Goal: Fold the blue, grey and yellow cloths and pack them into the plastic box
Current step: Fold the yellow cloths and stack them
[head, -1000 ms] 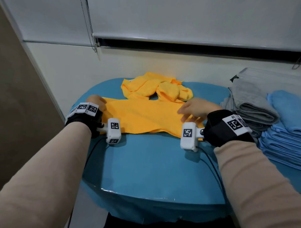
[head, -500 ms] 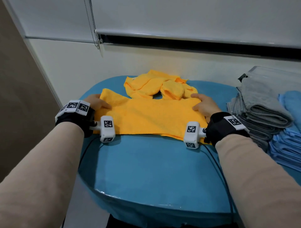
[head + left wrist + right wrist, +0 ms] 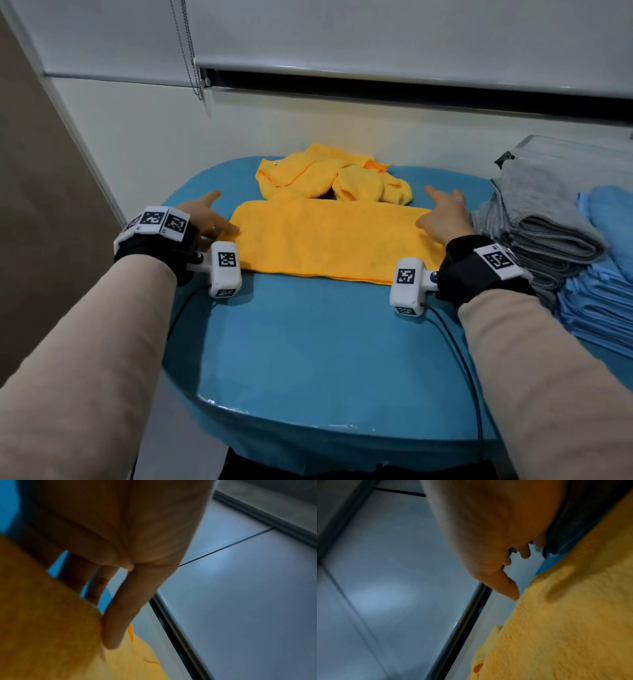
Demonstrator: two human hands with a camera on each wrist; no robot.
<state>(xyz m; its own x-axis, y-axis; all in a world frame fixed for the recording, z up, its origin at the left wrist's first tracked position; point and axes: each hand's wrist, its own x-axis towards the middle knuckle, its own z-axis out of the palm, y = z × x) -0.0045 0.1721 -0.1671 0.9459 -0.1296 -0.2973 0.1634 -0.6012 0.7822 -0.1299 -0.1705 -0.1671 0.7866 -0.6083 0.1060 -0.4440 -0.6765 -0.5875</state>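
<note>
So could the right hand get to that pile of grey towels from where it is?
Probably yes. The right hand is open at the folded yellow cloth's right end, and the grey towels lie just beside it on the table, with nothing between them.

One flat, folded rectangular yellow terry cloth (image 3: 329, 240) is lying on the one rounded blue-covered table (image 3: 325, 342), and one heap of crumpled yellow cloths (image 3: 329, 178) is sitting behind it; the number of pieces in that heap cannot be determined. At the right side, one stack of folded grey cloths (image 3: 541, 222) and one stack of folded light blue cloths (image 3: 609, 291) are resting side by side, layers too many and too compressed to count, with one translucent plastic box (image 3: 568, 150) showing behind them. Two bare hands, one left hand (image 3: 202, 216) and one right hand (image 3: 445, 216), are appearing, each wrist carrying one black strap with white coded marker blocks.
</note>
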